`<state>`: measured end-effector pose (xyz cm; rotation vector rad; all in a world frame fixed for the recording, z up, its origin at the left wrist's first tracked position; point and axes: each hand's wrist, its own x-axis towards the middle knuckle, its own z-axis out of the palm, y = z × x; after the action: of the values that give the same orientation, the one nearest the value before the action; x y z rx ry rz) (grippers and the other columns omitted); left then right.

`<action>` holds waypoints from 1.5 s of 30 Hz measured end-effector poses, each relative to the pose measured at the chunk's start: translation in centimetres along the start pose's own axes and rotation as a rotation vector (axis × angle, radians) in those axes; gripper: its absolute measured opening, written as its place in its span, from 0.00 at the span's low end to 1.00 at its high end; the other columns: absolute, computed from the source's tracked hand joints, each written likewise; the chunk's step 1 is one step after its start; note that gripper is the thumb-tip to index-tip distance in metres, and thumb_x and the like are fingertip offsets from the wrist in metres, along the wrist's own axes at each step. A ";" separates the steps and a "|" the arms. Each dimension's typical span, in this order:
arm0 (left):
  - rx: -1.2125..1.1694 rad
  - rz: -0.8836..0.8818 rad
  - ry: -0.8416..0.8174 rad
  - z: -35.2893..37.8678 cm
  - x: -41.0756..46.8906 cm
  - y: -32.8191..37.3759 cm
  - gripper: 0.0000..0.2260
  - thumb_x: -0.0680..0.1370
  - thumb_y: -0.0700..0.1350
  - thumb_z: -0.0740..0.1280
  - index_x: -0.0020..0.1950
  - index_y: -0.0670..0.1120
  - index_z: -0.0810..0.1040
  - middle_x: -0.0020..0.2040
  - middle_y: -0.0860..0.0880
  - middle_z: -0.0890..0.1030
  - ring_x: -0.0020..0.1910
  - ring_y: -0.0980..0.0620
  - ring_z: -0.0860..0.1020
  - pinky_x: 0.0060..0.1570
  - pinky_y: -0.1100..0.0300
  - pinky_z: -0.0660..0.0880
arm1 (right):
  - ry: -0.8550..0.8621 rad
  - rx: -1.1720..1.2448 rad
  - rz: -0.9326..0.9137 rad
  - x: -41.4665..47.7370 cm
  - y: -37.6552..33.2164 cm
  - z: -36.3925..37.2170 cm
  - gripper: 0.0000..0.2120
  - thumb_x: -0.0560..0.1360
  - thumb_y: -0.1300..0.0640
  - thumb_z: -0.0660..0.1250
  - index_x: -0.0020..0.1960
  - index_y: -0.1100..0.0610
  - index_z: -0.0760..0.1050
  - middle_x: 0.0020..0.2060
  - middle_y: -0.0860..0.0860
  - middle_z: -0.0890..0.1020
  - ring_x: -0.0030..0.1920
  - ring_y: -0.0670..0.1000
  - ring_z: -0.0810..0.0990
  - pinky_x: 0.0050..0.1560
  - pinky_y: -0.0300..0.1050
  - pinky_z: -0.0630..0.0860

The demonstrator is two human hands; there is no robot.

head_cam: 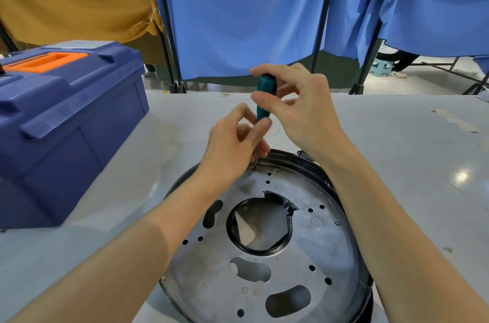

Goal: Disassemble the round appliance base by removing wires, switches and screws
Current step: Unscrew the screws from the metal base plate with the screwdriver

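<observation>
Grey table (397,137) with a scuffed, slightly glossy top; behind it hang blue fabric curtains (238,18) on black poles, with an ochre cloth (66,0) at far left. A pale green stool (381,67) stands on the floor past the curtains, at right.

Left side of the table: large blue plastic toolbox (66,116), lid closed, with an orange handle (45,60) recessed in the top.

Near edge, centre: round metal appliance base (317,248), lying flat on the table and well apart from the toolbox. It is a dull silver plate inside a black rim, with a large central opening (260,227) ringed in black, torn at its upper right. Several oblong slots and small round holes are spread over the plate. One small screw (338,222) sits near the right rim.

Teal-handled screwdriver (265,98): held close to upright above the far part of the plate, its thin metal shaft pointing down with the tip set on a screw (254,168) near the far rim.

Right hand (299,108): thumb and fingers (272,68) pinch the upper part of the teal handle, the remaining fingers loosely bent.

Left hand (232,145): its fingers (262,127) are curled in at the base of the handle, grasping the tool where the shaft begins. The wrist hovers over the far left of the plate.

Both forearms are bare and reach in from the near edge.
</observation>
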<state>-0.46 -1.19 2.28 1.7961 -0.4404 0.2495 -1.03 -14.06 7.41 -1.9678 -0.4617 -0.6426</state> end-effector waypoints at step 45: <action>0.041 0.014 -0.067 0.1 0.0 0.2 0.08 0.83 0.47 0.57 0.54 0.47 0.74 0.35 0.46 0.81 0.39 0.42 0.81 0.46 0.38 0.79 | -0.014 0.010 0.057 0.0 -0.2 -0.4 0.23 0.74 0.71 0.67 0.65 0.54 0.76 0.50 0.53 0.82 0.48 0.51 0.82 0.56 0.44 0.78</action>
<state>-0.59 -1.38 2.42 1.8465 -0.4984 0.2105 -1.26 -14.34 7.67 -1.9704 -0.4147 -0.5899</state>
